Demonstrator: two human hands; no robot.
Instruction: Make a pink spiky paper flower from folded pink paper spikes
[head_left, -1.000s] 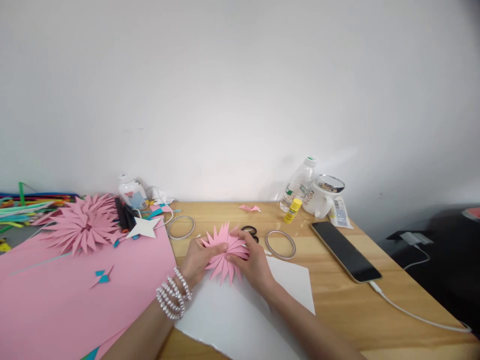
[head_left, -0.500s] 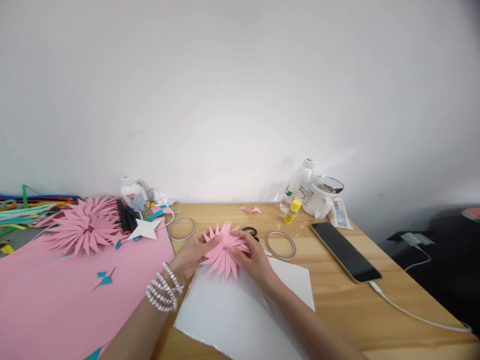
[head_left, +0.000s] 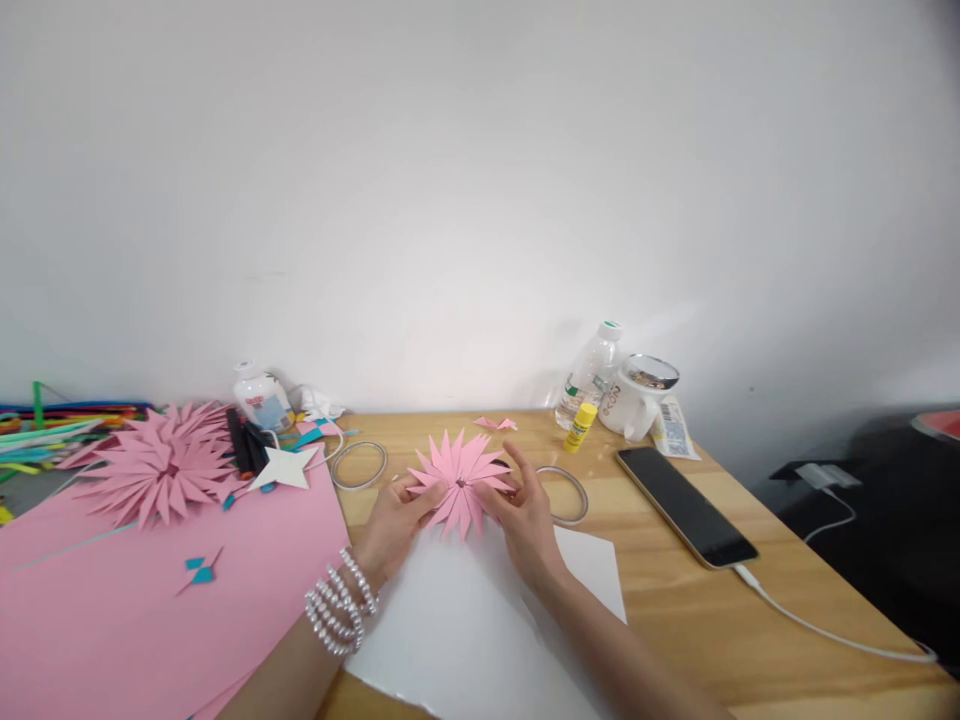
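Between my two hands is a pink folded-paper flower [head_left: 461, 465] with many pointed petals and a small hole at its centre. My left hand [head_left: 396, 515] pinches its left side, thumb on top of the petals. My right hand [head_left: 529, 515] grips the right side with the thumb on the petals, its index finger raised off the paper. Below them lies a white sheet [head_left: 465, 610]. A dark round object, perhaps scissor handles, is mostly hidden behind my right hand.
Tape rolls [head_left: 358, 466] flank the hands. At left are larger pink paper flowers [head_left: 161, 465], a white paper star [head_left: 285, 467] and pink sheets [head_left: 90, 600]. Rightward stand a glue stick [head_left: 580, 428], water bottle [head_left: 592, 375], mug [head_left: 628, 405] and charging phone [head_left: 684, 505].
The paper flower has turned and shifted slightly up and right in the hands. My right index finger has lifted off the petals. The camera view has moved a little.
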